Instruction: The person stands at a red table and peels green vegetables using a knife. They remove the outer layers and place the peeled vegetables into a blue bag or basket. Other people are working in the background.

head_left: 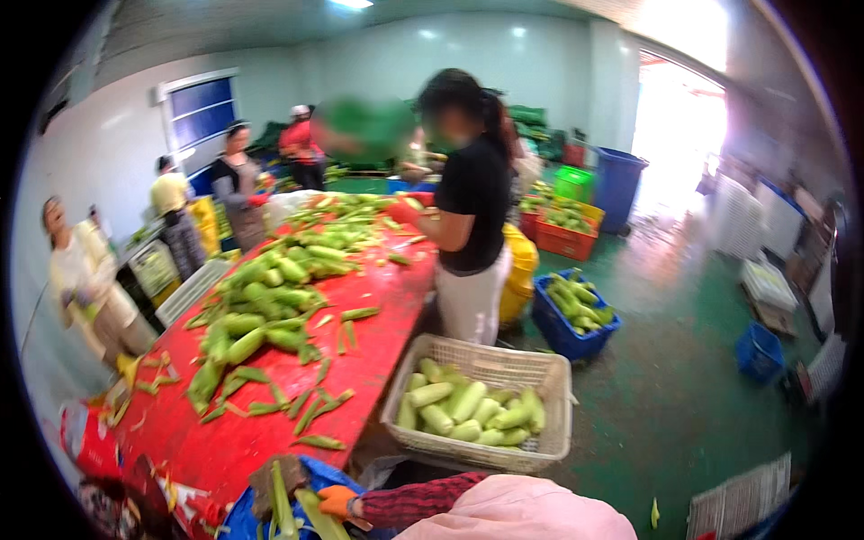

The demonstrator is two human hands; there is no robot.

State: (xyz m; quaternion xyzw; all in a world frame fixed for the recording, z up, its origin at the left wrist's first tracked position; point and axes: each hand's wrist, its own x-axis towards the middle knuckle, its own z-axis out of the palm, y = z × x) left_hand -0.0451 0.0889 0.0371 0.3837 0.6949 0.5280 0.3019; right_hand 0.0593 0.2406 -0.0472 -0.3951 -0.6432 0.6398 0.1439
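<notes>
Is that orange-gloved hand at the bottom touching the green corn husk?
Touching: the head view shows the orange-gloved hand closed around the green corn husk, with no gap between them.

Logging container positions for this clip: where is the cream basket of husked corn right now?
In the head view the cream basket sits right of centre, against the right edge of the red table, just in front of the person in the black top.

Corn heap (270,306) lies on the table (378,351); basket (540,378) sits right of it, crate (553,328) behind the basket.
</notes>
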